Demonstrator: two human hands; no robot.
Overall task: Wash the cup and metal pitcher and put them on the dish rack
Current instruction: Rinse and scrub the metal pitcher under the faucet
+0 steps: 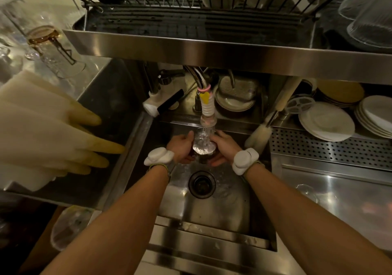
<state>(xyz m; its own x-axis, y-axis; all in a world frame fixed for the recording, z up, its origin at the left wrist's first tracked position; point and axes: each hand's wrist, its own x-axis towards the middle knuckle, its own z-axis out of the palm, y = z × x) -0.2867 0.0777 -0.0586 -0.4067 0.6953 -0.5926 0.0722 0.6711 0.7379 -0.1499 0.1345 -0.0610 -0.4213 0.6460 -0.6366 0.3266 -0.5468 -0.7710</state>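
1. Sink (229,206): stainless and wet. The drain (201,184) lies at its centre, with water running into it.

2. Hands: just beyond the drain, toward 12 o'clock, the left hand (180,147) and right hand (224,149) clasp one vessel (204,150) from 9 and 3 o'clock. The fingers curl underneath and the thumbs lie up its sides. Whether it is the cup or the metal pitcher cannot be told. Only a round, water-filled mouth and a dark body show.

3. Tap nozzle (207,113): directly above the vessel. The stream falls into the mouth and overflows.

4. Handling (judgement): the vessel is rigid, wet and probably slippery, and heavier while full. Tip it out first. Then grip it around the body or by a handle, if it has one, not by the rim.

5. Surroundings: a bottle brush (258,135) leans at 2 o'clock, with stacked plates (326,122) beyond it. Rubber gloves (53,130) hang at 9 o'clock.

6. Dish rack (191,22): at 12 o'clock, on the shelf above the tap. The reach to it is upward and away.
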